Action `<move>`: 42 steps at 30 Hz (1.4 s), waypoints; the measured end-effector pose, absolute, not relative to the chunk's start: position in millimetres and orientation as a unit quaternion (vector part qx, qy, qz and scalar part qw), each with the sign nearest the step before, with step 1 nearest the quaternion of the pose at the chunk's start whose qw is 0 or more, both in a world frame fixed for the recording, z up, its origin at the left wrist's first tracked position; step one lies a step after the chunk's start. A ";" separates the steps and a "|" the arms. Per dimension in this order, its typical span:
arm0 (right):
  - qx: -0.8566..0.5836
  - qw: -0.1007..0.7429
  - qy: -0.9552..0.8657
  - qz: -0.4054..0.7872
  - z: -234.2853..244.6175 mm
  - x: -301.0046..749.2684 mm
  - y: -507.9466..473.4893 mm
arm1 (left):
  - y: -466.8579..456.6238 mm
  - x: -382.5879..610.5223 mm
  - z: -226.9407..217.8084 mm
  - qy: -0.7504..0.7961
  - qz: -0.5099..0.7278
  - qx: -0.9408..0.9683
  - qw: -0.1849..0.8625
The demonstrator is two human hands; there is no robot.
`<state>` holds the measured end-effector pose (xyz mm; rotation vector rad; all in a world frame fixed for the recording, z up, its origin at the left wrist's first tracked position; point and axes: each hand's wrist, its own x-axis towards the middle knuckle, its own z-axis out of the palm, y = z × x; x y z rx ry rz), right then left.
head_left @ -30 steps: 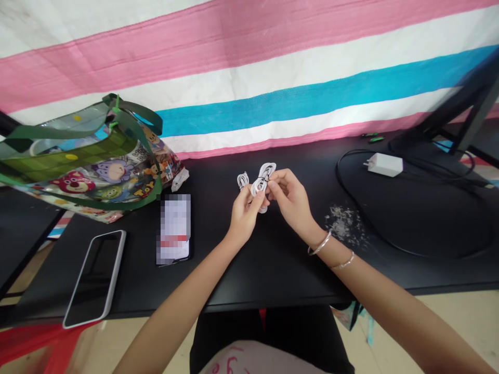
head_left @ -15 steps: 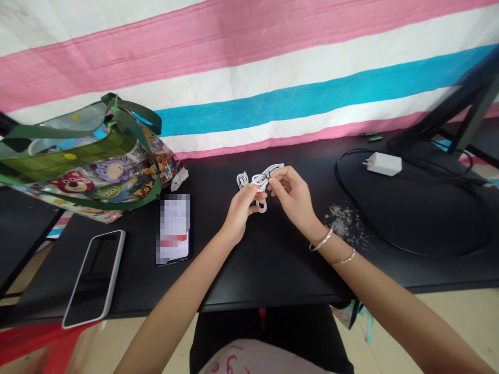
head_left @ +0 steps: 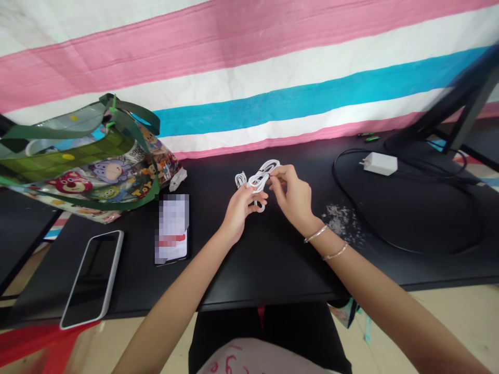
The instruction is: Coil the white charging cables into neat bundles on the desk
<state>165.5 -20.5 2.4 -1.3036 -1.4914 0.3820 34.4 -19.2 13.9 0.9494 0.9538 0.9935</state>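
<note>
A white cable (head_left: 264, 179) is wound into a loose coil above the black table, with a thin black twist tie (head_left: 266, 170) around it. My left hand (head_left: 236, 210) is closed on the lower side of the coil, thumb on top and fingers curled beneath. At the coil's right side, my right hand (head_left: 292, 195) pinches what looks like the end of the tie between thumb and forefinger. Another small white cable bundle (head_left: 240, 179) shows just behind my left hand; whether it joins the coil is hidden.
Left of my hands lie a lit phone (head_left: 173, 228) and a dark-screened phone (head_left: 93, 278). A clear bag with green handles (head_left: 89, 171) stands behind them. On the right are a white charger (head_left: 380, 163), a black cable (head_left: 366, 228) and pale crumbs (head_left: 341, 221).
The coil's loops look more spread and stand higher between my hands. My right fingers have shifted slightly at its edge, while my left hand keeps its hold. The view has moved a little.
</note>
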 end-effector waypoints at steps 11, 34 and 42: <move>-0.510 0.634 -0.507 0.283 -10.0 177.3 0.3 | -21.3 32.6 18.6 0.399 0.459 0.411 0.679; -0.411 0.486 -0.600 0.485 2.9 187.5 -4.2 | -15.5 26.6 18.0 0.408 0.467 0.457 0.637; -0.414 0.499 -0.515 0.561 8.3 172.1 -11.2 | -17.2 29.1 12.5 0.393 0.445 0.526 0.609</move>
